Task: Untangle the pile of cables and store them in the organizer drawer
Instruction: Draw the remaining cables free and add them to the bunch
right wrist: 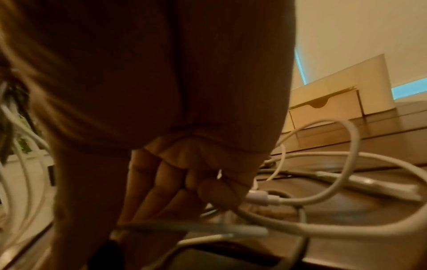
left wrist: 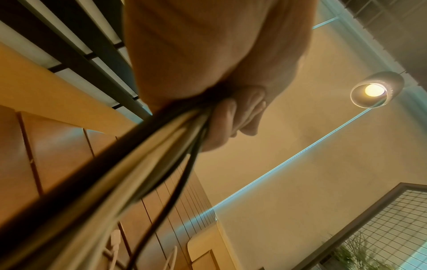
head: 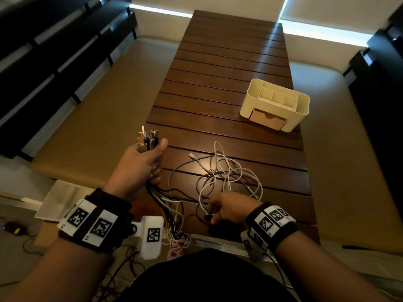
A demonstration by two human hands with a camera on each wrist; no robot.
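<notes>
My left hand [head: 150, 162] is raised over the table's left front corner and grips a bundle of cables [left wrist: 138, 164]. Their USB plugs [head: 147, 138] stick up above the fist, and the cords hang down past the table edge. Its fingers [left wrist: 233, 117] curl round the cords. A tangle of white and grey cables [head: 226, 173] lies on the slatted wooden table [head: 218, 73]. My right hand [head: 212, 214] is low at the near edge of the tangle and pinches a white cable's connector [right wrist: 256, 197]. The cream organizer [head: 274, 101] stands at the right, its drawer [head: 267, 119] shut.
Tan padded benches [head: 91, 118] flank the table on both sides. A white tray [head: 58, 201] lies on the floor at the lower left, beside a dark device [head: 13, 227] and loose cords. Black shelving [head: 43, 62] runs along the left.
</notes>
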